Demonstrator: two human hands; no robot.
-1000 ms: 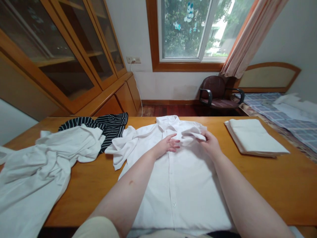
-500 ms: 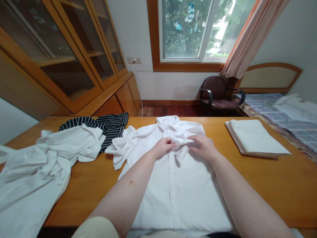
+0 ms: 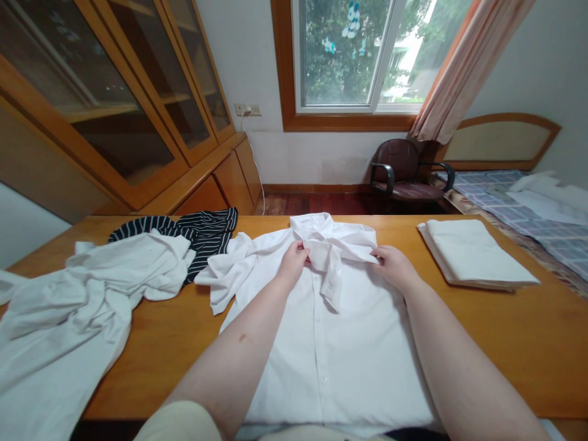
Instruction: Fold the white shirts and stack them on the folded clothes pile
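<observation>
A white button-up shirt (image 3: 349,349) lies front side up on the wooden table, its collar at the far edge. One sleeve (image 3: 331,283) is folded across the chest, and its cuff end hangs down over the button line. My left hand (image 3: 295,260) pinches the folded sleeve near the shirt's middle. At the right side, my right hand (image 3: 390,264) grips the same sleeve's fold between thumb and fingers. The other sleeve (image 3: 229,269) lies crumpled out to the left.
Left on the table (image 3: 151,361) lies a rumpled white garment (image 3: 92,306), partly over a black striped one (image 3: 209,236). A folded white cloth (image 3: 473,251) rests at the right. Beyond stand a brown armchair (image 3: 397,168), a glass-door cabinet (image 3: 179,153) and a bed (image 3: 519,208).
My hands have moved apart, the left one slightly left and the right one to the right. The bunched sleeve between them is now drawn out flatter across the shirt.
</observation>
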